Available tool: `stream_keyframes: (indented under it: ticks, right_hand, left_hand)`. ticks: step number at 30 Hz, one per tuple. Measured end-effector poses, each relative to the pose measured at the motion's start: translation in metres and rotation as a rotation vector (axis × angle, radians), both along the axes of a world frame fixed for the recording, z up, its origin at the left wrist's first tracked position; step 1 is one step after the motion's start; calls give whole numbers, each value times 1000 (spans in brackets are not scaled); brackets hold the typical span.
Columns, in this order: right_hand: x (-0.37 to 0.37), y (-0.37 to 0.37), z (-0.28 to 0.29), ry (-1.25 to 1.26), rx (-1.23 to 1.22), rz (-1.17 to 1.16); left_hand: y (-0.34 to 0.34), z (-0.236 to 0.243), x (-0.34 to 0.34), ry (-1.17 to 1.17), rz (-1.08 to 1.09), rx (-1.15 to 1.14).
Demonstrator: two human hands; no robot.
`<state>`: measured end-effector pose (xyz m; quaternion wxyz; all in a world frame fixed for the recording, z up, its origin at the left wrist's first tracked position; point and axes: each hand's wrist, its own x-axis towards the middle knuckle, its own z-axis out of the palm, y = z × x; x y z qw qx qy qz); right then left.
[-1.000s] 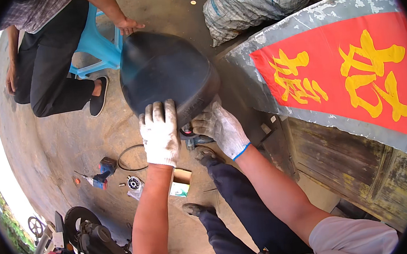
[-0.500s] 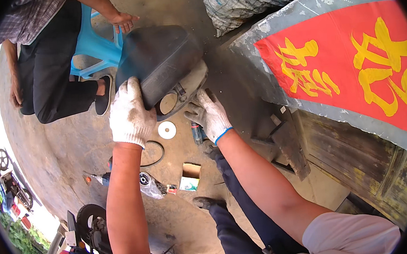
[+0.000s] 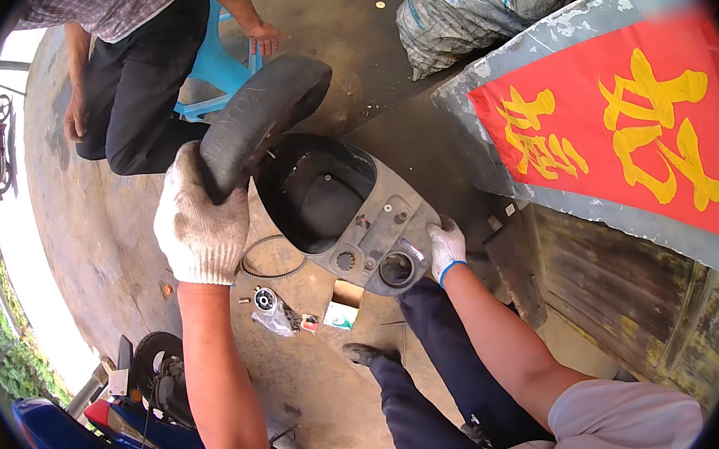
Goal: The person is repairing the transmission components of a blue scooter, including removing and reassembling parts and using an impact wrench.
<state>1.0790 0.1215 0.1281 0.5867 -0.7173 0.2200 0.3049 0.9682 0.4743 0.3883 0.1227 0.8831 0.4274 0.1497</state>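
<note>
Both my hands wear whitish work gloves. My left hand [image 3: 202, 217] grips the black scooter seat [image 3: 265, 117], which is tilted up at its hinge. Below the seat, the dark under-seat storage box [image 3: 318, 190] shows its hollow inside. Its flat grey rim [image 3: 405, 212] has round holes, a knob-like cap and small fittings. My right hand [image 3: 445, 249] holds the near right end of that rim, fingers partly hidden beneath it. The seat and box are held in the air above the floor.
A drive belt [image 3: 274, 270], a small wheel-like part in plastic [image 3: 265, 299] and an opened carton [image 3: 343, 305] lie below. Another person [image 3: 142, 81] is beside a blue stool [image 3: 221, 61]. A blue motorbike [image 3: 145, 414], a sack [image 3: 478, 13] and a red-covered panel [image 3: 607, 117] surround me.
The seat has swung up, opening the storage box to view. My left hand has shifted left and down with the seat; my right hand has moved right and down with the box.
</note>
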Motion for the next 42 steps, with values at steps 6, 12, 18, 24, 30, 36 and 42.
stream_keyframes:
  ticks: [6,12,18,24,30,36,42]
  right_hand:
    - [38,-64,32,-91,-29,109]
    - [60,-55,112,-174,46,541]
    - [86,-42,265,-376,4,1027]
    - [-107,66,387,-488,190,1365]
    - [-421,166,512,-439,449,1577]
    - [-723,284,578,-456,782,1802]
    - [-964,372,624,-906,937,1895]
  left_hand:
    - [-24,93,-107,-54,361,-90]
    - [-119,225,-274,-104,719,17]
    - [-228,338,-423,-72,917,4]
    - [-360,460,-613,-285,1213,162]
    - [-456,608,-769,-582,1366,457]
    - [-490,667,-929,-449,1318,630]
    - [-469,643,-1066,100,1552,635]
